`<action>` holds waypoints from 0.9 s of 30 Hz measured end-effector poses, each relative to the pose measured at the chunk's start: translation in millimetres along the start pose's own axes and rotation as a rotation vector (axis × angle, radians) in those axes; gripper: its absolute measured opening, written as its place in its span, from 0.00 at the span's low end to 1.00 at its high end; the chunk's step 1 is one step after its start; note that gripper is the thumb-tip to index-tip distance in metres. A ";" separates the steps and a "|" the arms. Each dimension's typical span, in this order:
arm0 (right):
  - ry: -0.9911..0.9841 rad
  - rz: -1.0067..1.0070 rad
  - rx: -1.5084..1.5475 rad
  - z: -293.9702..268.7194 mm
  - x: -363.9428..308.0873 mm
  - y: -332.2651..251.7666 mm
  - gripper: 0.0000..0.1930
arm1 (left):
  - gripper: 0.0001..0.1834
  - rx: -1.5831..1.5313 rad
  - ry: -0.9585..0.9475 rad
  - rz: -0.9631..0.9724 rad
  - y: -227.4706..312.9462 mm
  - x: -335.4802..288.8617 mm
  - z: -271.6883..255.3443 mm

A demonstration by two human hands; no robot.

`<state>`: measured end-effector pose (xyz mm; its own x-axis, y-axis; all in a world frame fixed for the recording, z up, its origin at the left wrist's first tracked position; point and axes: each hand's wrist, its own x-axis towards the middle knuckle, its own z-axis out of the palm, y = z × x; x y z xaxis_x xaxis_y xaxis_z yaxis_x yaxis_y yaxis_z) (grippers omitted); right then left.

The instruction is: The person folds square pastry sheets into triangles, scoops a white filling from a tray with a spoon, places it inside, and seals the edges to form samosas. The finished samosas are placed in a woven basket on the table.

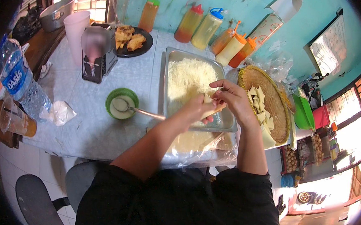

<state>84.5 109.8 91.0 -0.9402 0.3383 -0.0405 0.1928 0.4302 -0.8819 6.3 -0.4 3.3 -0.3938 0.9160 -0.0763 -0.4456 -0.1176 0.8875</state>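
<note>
Above the near right part of a metal tray (pixel 166 76), my left hand (pixel 194 108) is closed around a pale folded pastry wrapper (pixel 208 108). My right hand (pixel 235 100) has its fingers bent at the wrapper's upper edge, seeming to pinch it; its fingertips partly hide the fold. Pale shredded filling (pixel 191 77) is heaped in the tray. To the left stands a green bowl (pixel 111 96) of whitish paste, with a metal spoon (pixel 147 113) leaning in it. Folded pastries (pixel 256 99) lie in a round woven basket (pixel 270 83) on the right. Flat wrapper sheets (pixel 182 141) lie in clear plastic before the tray.
Sauce bottles (pixel 207 28) line the wall. A black plate (pixel 145 41) of fried food, a tissue box (pixel 92 66) and a pink cup (pixel 75 34) stand at back left. A water bottle (pixel 23 80) and a drink cup (pixel 19 120) are at the left edge.
</note>
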 end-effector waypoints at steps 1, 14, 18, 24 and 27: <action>-0.006 -0.008 0.037 -2.1 0.7 1.4 0.13 | 0.14 -0.076 -0.041 0.020 2.7 -4.0 -0.7; 0.028 0.061 0.090 7.6 -1.8 -9.9 0.14 | 0.17 -0.059 -0.077 -0.007 6.7 -6.5 -4.3; 0.041 0.082 0.066 4.8 1.5 -8.8 0.15 | 0.16 -0.120 -0.113 0.057 4.5 -6.0 -5.2; 0.019 0.078 0.045 12.1 -3.1 -8.8 0.15 | 0.11 -0.149 -0.072 0.058 0.2 0.0 -3.4; 0.004 0.069 0.077 13.5 -2.8 -13.7 0.15 | 0.10 -0.170 -0.025 0.080 -1.0 0.7 -3.4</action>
<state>80.6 91.7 96.8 -0.9241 0.3686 -0.1011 0.2353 0.3404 -0.9104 3.7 -0.9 0.8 -0.4142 0.9102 0.0041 -0.5441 -0.2512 0.8005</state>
